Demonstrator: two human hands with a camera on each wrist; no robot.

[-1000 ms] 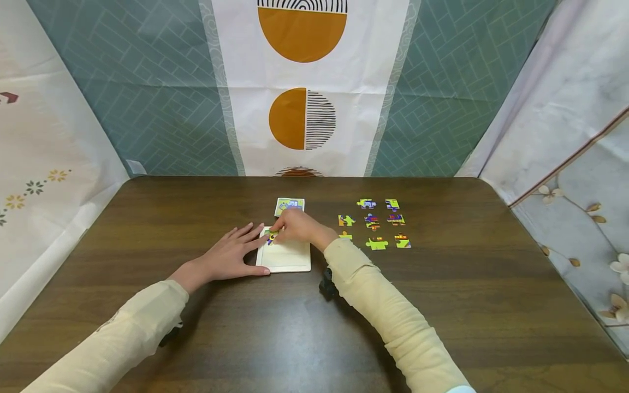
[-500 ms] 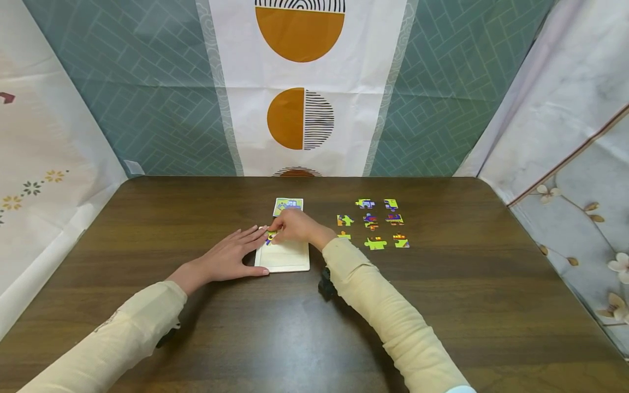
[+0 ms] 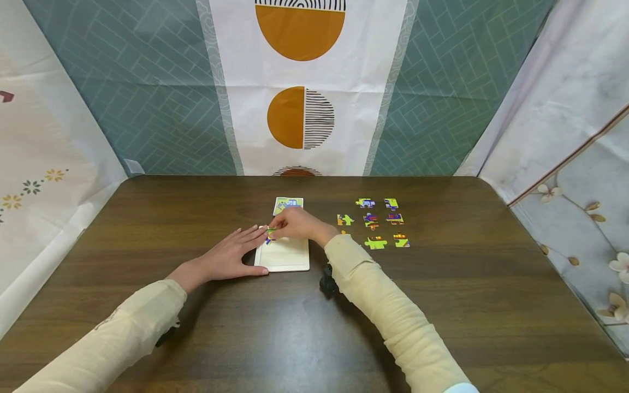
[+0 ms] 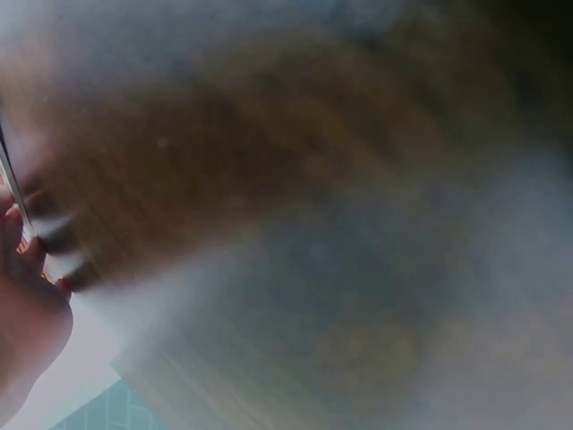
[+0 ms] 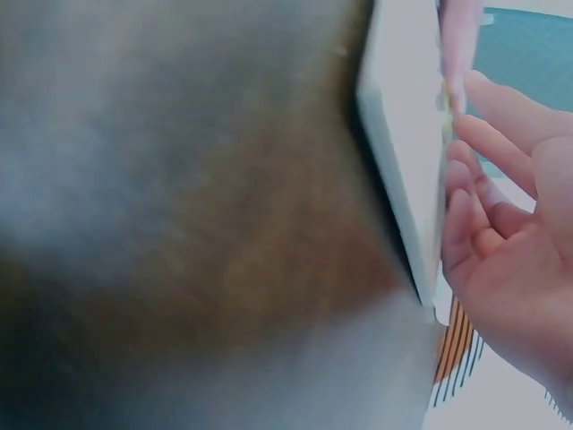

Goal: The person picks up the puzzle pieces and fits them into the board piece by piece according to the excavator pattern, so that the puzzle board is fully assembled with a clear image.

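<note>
1. Right grip curls down over the far left corner of the pale tray, and we read its thumb and fingertips as pinching the small puzzle piece there. In the right wrist view the tips come together at a scrap of yellow-green, though most of the contact is hidden from us.

2. From the middle of that grip, the piece lies to the left and a little toward the person, right at the fingertips, just inside the tray's rim.

3. We cannot tell the piece's long axis, since the fingers cover much of it, nor whether it sits flat or tilted.

4. Left grip holds nothing that we can see: it lies flat with fingers spread, the fingertips at the tray's far left and the thumb at its near left corner. Those fingertips are just beside the piece, but the right grip is the nearer of the two.

5. What we see of the piece is purple and yellow with a touch of green, bright against the cream floor of the tray.

6. Eight loose pieces lie apart from one another on the bench, to the right of the tray; one is partly hidden. Just beyond the tray we see a picture card, its near edge partly behind the right grip.
</note>
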